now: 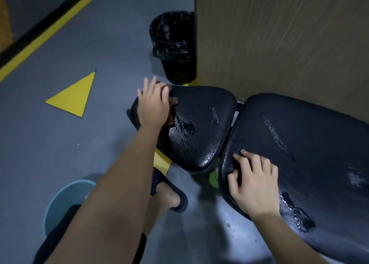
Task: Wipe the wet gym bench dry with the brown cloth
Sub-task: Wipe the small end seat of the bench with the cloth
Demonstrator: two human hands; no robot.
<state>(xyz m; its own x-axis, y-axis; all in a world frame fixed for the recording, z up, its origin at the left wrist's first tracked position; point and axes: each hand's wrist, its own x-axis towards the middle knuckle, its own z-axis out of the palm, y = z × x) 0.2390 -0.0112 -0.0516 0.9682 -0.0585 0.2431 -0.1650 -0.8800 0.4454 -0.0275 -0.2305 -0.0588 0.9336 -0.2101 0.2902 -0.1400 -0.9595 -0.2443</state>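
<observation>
A black padded gym bench has a seat pad (201, 111) and a longer back pad (311, 143). Water beads shine on the seat's near half and in patches on the back pad. My left hand (152, 103) lies flat over the brown cloth (173, 101) at the seat's far left end; only small folds of the cloth show beside my fingers. My right hand (252, 181) rests on the near edge of the back pad with its fingers curled on the wet surface, holding nothing.
A black bin (173, 45) with a plastic liner stands on the floor beyond the seat, against a brown panel (279, 33). A blue bucket (65, 199) sits by my foot in a dark slipper (169, 191). Yellow floor markings cross the grey floor at left.
</observation>
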